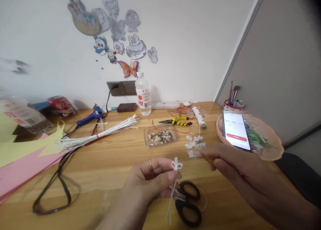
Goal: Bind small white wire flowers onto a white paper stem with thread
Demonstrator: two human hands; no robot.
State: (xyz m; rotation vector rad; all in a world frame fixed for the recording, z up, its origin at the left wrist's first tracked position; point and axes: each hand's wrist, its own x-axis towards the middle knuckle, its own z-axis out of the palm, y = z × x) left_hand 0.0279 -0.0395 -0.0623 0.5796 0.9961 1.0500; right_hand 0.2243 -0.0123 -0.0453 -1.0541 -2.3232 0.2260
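My left hand (150, 179) pinches a thin white stem (173, 193) topped with a small looped white flower (177, 164), held upright above the wooden table (107, 163). The stem's loose ends hang down over black-handled scissors (188, 203) lying on the table. My right hand (223, 159) hovers to the right, fingers drawn together and blurred, just beside a cluster of small white bead flowers (195, 145); whether it holds anything is unclear.
A clear tray of beads (160, 137), yellow-black pliers (177, 121), a water bottle (142, 94), a blue glue gun (91, 116), a bundle of white stems (100, 131), a pink bowl (271, 153) with a phone (235, 129), and pink and yellow paper (22, 159).
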